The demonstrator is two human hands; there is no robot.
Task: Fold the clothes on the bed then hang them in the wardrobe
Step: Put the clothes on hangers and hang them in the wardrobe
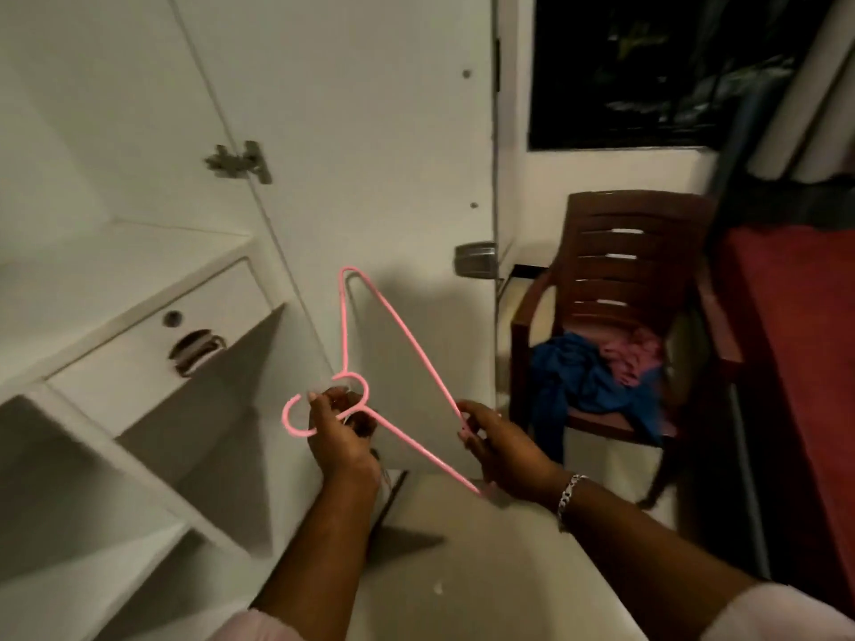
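1. Nearest to us, two bare forearms reach in from the 5 and 6 o'clock edge, each with a pale pink sleeve at the frame's bottom; a silver bracelet [570, 495] circles the right wrist.
2. Our left hand [340, 437], just below centre, has its fingers curled closed around the neck of a pink hanger [407, 337], right beneath its hook, which curves out toward 9 o'clock.
3. Our right hand [497, 448], at about 4 o'clock from centre, pinches one of the hanger's thin bars between closed fingertips. The hanger carries no garment and is held in the air, its far corner pointing to 12 o'clock.
4. Behind the hanger stands the white wardrobe [139, 131]: its open door [370, 131] fills the centre, and shelves and a drawer [152, 344] with a metal pull lie at 9 o'clock.
5. At 3 o'clock, farther off, a brown plastic chair [634, 252] holds crumpled blue clothes [583, 386] and pink clothes [631, 351] on its seat.
6. At the right edge a red bed [805, 340] runs away from us.
7. Farthest, at 1 o'clock, is a dark window [647, 71].
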